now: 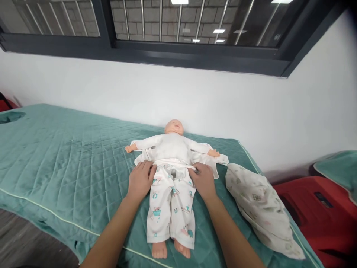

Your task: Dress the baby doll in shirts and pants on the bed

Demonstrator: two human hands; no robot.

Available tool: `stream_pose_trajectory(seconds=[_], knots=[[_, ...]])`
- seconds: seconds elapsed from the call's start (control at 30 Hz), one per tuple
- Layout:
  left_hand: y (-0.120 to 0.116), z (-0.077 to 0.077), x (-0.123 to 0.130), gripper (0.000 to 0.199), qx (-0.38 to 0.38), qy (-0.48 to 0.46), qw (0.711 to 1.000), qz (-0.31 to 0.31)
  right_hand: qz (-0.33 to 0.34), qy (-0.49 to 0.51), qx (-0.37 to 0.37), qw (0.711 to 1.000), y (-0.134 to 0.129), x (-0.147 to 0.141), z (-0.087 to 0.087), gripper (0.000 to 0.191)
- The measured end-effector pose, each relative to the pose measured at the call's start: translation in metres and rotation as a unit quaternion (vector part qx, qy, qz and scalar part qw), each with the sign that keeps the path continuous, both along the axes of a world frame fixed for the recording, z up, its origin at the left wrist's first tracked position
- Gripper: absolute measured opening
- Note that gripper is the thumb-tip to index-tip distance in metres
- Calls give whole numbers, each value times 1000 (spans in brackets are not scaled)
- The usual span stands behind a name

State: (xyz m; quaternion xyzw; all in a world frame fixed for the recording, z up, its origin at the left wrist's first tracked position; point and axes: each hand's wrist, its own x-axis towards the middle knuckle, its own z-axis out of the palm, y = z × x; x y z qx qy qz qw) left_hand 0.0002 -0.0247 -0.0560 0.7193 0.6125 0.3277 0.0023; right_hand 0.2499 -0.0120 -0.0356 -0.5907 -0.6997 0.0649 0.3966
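A baby doll (pixel 173 145) lies on its back, head toward the wall and bare feet toward me. It wears a white long-sleeved top, and a white garment (pixel 205 158) is spread open under its back and arms. Printed baby pants (pixel 158 212) cover its legs up to the waist. My left hand (pixel 141 179) is closed at the left side of the waistband, its fingertips partly hidden by the cloth. On the other side, my right hand (pixel 204 179) pinches the waistband between thumb and fingers.
A green quilted cover (pixel 83 167) lies over the bed under the doll. To the right rests a crumpled printed cloth (pixel 256 204). Beyond the bed's right edge stands a red plastic object (pixel 315 208). A white wall (pixel 111 89) and a barred window (pixel 178 22) are behind.
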Motion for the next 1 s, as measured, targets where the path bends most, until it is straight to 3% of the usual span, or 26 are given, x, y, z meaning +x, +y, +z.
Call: stream_pose_trajectory(seconds=[0.13, 0.27, 0.43, 0.53, 0.7, 0.87, 1.0], knots=[[-4, -1, 1, 24, -29, -38, 999, -21, 36, 27, 1, 999, -21, -7, -1, 22], [-2, -1, 0, 24, -21, -44, 998, -30, 53, 91, -52, 993, -39, -11, -4, 26], [0, -2, 2, 21, -20, -93, 993, -66, 69, 188, -129, 971, -46, -12, -2, 18], [5, 0, 6, 19, -7, -142, 985, -94, 97, 223, -132, 961, -45, -15, 3, 21], [30, 10, 16, 15, 20, -181, 976, -117, 83, 210, -77, 971, -26, -21, 9, 10], [68, 13, 25, 18, 29, -138, 986, -85, 36, 182, -54, 981, 15, -15, 4, 11], [69, 10, 25, 22, -11, -100, 994, -52, 41, 155, -30, 987, 26, -8, -6, 16]])
